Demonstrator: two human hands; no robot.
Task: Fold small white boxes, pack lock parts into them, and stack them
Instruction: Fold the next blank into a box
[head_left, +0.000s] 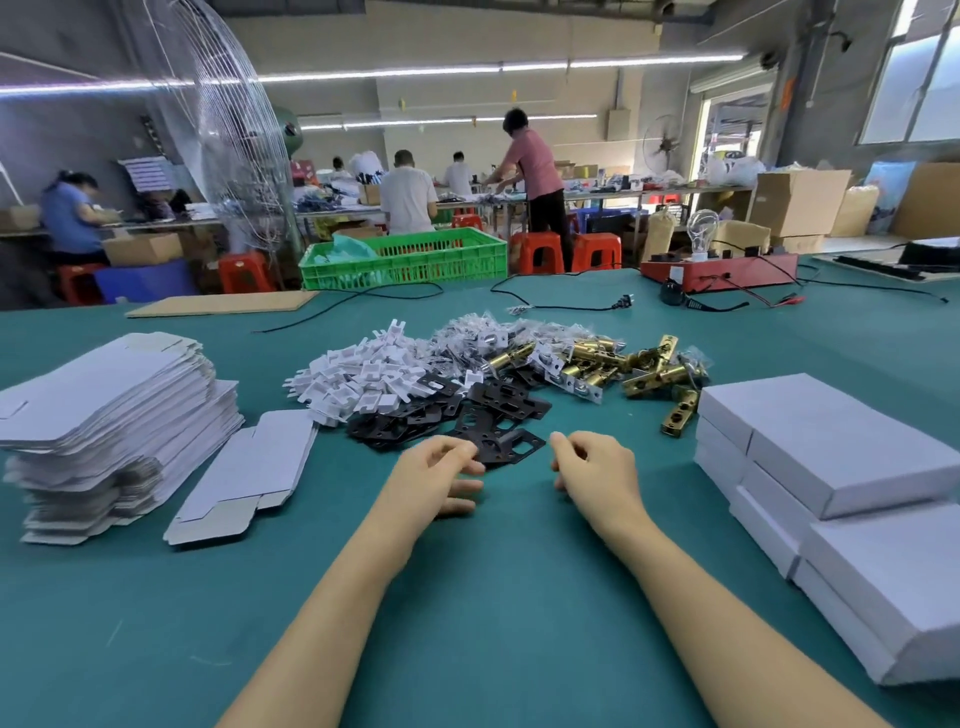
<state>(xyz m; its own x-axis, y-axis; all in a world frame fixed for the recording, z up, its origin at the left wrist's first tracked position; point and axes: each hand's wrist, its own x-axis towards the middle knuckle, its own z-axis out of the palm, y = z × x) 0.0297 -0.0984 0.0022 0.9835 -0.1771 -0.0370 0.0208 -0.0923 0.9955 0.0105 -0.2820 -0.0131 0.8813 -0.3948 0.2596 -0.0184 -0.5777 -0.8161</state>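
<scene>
Two hands, left (441, 475) and right (592, 467), loosely curled, holding nothing, beside black plates (488, 421).

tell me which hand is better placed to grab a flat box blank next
Left, probably. The left hand lies nearer the loose flat blanks on its own side; the right hand would have to cross over, and sits nearer the finished boxes.

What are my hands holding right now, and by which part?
Nothing, it seems. The left hand rests with loosely curled fingers touching the near edge of a flat black metal plate; no clear grip shows. The right hand is loosely curled and empty.
</scene>
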